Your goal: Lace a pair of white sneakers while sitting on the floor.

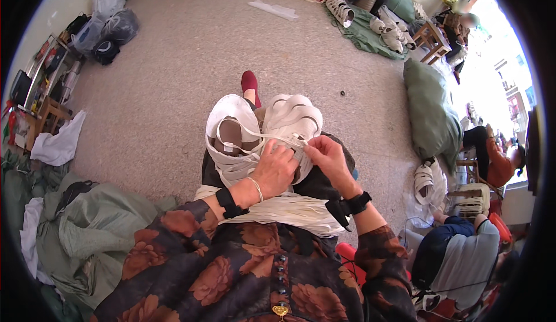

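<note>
Two cream-white shoes lie side by side on my lap, both with wavy, banded uppers. The left shoe is turned so its brown insole shows. Over the right shoe a flat white shoelace stretches from its eyelets across to the left shoe. My right hand pinches the lace by an eyelet, thumb and finger closed. Close beside it, my left hand is closed with curled fingers at the lace, against the right shoe; its fingertips are partly hidden. A bundle of white laces lies across my lap.
Green sacks and cloth are heaped at my left; a stuffed green sack stands at the right. More shoes lie on a green sheet at the far right. Other people sit along the right side, one in a grey top.
</note>
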Demonstrator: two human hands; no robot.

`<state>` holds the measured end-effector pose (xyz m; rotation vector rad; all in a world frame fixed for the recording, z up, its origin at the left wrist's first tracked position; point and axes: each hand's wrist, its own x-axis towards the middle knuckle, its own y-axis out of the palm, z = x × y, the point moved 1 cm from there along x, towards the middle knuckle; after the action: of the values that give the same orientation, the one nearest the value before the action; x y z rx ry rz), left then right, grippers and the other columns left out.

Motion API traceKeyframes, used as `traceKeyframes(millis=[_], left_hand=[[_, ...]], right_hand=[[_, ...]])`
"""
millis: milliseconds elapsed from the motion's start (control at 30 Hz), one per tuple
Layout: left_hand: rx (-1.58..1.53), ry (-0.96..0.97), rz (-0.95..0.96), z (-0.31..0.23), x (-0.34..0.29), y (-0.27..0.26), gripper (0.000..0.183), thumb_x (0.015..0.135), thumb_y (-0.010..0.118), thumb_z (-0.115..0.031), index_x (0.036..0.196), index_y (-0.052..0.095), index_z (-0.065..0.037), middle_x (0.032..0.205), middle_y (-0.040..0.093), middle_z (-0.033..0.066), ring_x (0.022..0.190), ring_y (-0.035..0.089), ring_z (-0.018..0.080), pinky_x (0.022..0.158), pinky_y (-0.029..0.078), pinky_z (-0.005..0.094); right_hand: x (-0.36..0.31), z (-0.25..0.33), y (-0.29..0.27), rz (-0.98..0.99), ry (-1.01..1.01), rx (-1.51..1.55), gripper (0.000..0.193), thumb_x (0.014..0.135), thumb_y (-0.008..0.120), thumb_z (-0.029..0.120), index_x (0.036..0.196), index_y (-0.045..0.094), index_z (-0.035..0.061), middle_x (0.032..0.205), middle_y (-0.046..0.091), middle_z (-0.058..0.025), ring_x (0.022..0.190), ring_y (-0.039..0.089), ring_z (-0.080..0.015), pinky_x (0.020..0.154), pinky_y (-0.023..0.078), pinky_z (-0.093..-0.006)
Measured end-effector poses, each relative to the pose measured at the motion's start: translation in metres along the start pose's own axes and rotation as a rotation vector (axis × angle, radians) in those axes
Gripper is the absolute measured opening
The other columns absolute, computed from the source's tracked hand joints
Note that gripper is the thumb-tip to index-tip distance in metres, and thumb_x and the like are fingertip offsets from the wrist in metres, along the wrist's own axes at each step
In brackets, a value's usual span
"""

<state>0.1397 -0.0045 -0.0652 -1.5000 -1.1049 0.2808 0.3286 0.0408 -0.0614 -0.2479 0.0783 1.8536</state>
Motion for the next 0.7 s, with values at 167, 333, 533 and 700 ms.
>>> traceKeyframes(millis=[167, 333, 533, 700], left_hand=[[-0.083, -0.005, 0.063, 0.001, 0.002, -0.008, 0.01, 0.075, 0.069, -0.015, 0.081, 0.064, -0.008, 0.087, 0.055, 0.0084, 0.096, 0.055, 0.0278, 0.105, 0.033, 0.0541], [-0.123, 0.088, 0.235, 0.012, -0.002, -0.021, 0.01, 0.076, 0.069, -0.017, 0.078, 0.064, -0.009, 0.088, 0.055, 0.0084, 0.096, 0.055, 0.0285, 0.105, 0.032, 0.0546], [-0.358, -0.032, 0.151, 0.028, 0.019, -0.037, 0.018, 0.078, 0.069, -0.018, 0.092, 0.065, -0.009, 0.098, 0.056, 0.0093, 0.102, 0.055, 0.0276, 0.103, 0.032, 0.0506], [0.081, -0.048, 0.069, 0.028, 0.038, -0.024, 0.024, 0.079, 0.066, -0.012, 0.102, 0.063, -0.007, 0.107, 0.056, 0.009, 0.106, 0.055, 0.0261, 0.1, 0.035, 0.0455]], right_hand=[[-0.002, 0.009, -0.001, 0.052, 0.073, 0.04, 0.02, 0.095, 0.065, 0.019, 0.093, 0.066, -0.0003, 0.077, 0.059, 0.0059, 0.071, 0.05, -0.0033, 0.063, 0.042, -0.0223], [0.001, 0.0, -0.002, 0.007, -0.021, -0.134, 0.018, 0.095, 0.063, 0.018, 0.097, 0.064, 0.0, 0.08, 0.059, 0.0039, 0.075, 0.051, -0.0051, 0.066, 0.042, -0.0227], [-0.005, 0.0, -0.006, -0.043, 0.001, -0.009, 0.014, 0.096, 0.058, 0.011, 0.104, 0.063, 0.0005, 0.084, 0.059, 0.002, 0.078, 0.053, -0.007, 0.071, 0.044, -0.0228], [-0.009, 0.0, -0.004, -0.038, -0.009, 0.069, 0.014, 0.096, 0.055, 0.008, 0.105, 0.063, -0.0008, 0.086, 0.061, 0.0, 0.079, 0.056, -0.0079, 0.073, 0.047, -0.0239]])
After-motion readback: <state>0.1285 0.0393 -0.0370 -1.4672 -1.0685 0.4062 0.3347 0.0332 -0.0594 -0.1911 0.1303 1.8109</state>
